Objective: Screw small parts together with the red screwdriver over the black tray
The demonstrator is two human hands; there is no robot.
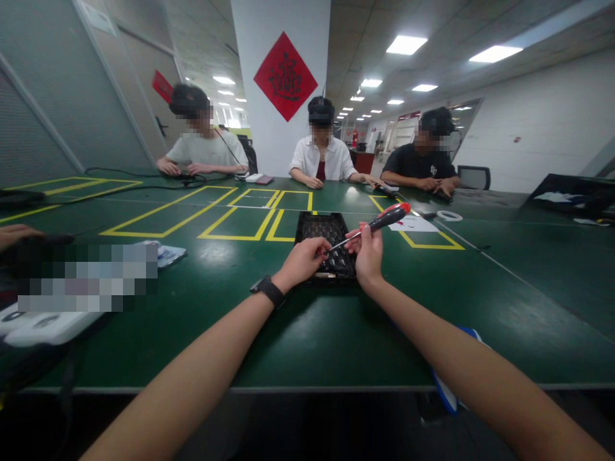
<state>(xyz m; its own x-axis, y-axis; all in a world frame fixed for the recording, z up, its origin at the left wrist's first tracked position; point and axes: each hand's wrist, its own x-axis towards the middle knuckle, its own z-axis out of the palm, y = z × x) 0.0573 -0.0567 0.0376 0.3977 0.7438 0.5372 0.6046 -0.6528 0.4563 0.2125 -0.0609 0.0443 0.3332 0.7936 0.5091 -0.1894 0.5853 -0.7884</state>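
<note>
In the head view my right hand (368, 253) grips a screwdriver (387, 218) by its shaft, just below the black and red handle, which tilts up to the right. The shaft slants down left toward my left hand (307, 259). My left fingers are pinched together at the screwdriver's tip around something small and dark that I cannot make out. Beneath both hands lies a black tool case (302, 225) with dark compartments holding small pieces, partly covered by my fingers. My left wrist wears a black watch band (269, 291).
The green table (240, 326) bears yellow tape outlines. A white sheet (416, 224) and a white ring (449, 216) lie to the right. A blurred white object (57, 326) is at left, near another person's hand (19, 235). Three people sit across the table.
</note>
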